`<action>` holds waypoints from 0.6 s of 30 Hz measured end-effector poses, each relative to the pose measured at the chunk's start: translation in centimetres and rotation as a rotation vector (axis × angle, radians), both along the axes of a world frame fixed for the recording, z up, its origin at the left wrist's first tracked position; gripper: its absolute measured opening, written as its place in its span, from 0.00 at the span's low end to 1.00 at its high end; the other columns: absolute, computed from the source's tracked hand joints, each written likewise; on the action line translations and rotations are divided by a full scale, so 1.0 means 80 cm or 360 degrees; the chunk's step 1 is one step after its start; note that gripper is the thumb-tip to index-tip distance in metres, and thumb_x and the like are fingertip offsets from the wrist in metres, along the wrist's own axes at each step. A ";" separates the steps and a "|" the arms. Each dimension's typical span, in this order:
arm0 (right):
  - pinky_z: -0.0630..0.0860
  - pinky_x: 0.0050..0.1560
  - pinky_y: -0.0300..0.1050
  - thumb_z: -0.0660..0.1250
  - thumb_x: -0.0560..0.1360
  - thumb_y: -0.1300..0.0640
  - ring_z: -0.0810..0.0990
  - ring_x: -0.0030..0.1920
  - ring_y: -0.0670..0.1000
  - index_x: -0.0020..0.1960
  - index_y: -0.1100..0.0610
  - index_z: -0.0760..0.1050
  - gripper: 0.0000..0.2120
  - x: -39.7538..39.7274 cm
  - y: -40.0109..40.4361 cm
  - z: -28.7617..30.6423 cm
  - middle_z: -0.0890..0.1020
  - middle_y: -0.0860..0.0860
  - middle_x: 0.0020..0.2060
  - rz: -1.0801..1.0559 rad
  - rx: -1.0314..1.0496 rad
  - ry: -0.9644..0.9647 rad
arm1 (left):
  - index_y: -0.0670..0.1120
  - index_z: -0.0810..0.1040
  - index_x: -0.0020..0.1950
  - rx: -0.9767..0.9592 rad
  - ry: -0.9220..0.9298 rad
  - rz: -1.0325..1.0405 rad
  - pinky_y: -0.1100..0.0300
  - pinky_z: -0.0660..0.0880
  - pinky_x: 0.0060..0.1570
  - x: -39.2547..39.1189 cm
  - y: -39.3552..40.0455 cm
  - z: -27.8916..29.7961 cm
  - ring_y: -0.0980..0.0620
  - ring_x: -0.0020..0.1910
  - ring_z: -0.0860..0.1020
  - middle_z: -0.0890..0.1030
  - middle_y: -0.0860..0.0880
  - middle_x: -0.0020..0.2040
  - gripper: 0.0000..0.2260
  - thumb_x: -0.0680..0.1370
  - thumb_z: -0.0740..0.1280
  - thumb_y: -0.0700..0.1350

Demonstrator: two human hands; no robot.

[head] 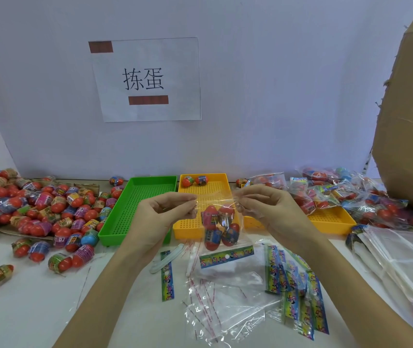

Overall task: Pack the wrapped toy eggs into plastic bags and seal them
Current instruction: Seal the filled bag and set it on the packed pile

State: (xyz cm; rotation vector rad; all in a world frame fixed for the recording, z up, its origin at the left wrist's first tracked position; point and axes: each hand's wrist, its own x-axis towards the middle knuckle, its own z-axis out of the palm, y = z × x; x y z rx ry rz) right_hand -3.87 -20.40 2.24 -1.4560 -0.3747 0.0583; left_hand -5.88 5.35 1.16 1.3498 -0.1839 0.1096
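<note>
Clear plastic is hanging between my two hands: I am holding a bag (221, 222) up by its top edge above the table (37, 310), in front of the yellow tray (208, 197). My left hand (160, 212) is pinching the bag's upper left corner between thumb and curled fingers, and my right hand (265, 204) is pinching the upper right corner the same way. Four wrapped toy eggs (220, 228) are sitting inside the bag, two above and two below, red with printed bands. A colourful header card (226, 256) is hanging at the bag's lower end.

Two more eggs (195, 180) are lying at the far end of the yellow tray, and a green tray (137, 207) is standing just beside it on the left. A big heap of loose eggs (32, 209) is spreading over the table to my left. On my right, filled bags (338, 194) are piling up over a second yellow tray (331, 219), near a cardboard box (411, 121). Empty bags with colourful header strips (293, 285) are lying on the table under my wrists, and a stack of flat bags (401, 257) is lying at the right edge. A paper sign (147, 79) is hanging on the wall behind.
</note>
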 end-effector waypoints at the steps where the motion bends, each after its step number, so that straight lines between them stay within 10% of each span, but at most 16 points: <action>1: 0.81 0.53 0.41 0.75 0.71 0.57 0.86 0.48 0.53 0.52 0.58 0.87 0.10 0.001 0.000 0.001 0.87 0.58 0.48 0.0011 0.0070 0.0051 | 0.44 0.90 0.51 0.0019 -0.0028 0.0013 0.63 0.82 0.47 -0.001 0.000 0.001 0.47 0.44 0.86 0.88 0.38 0.47 0.14 0.67 0.79 0.45; 18: 0.79 0.53 0.38 0.67 0.79 0.67 0.84 0.50 0.52 0.48 0.53 0.87 0.13 0.001 -0.011 0.000 0.86 0.56 0.46 0.0039 -0.0222 -0.0177 | 0.48 0.90 0.48 0.0459 -0.0435 0.0023 0.63 0.82 0.50 -0.004 0.011 0.004 0.47 0.48 0.87 0.88 0.45 0.48 0.12 0.77 0.73 0.32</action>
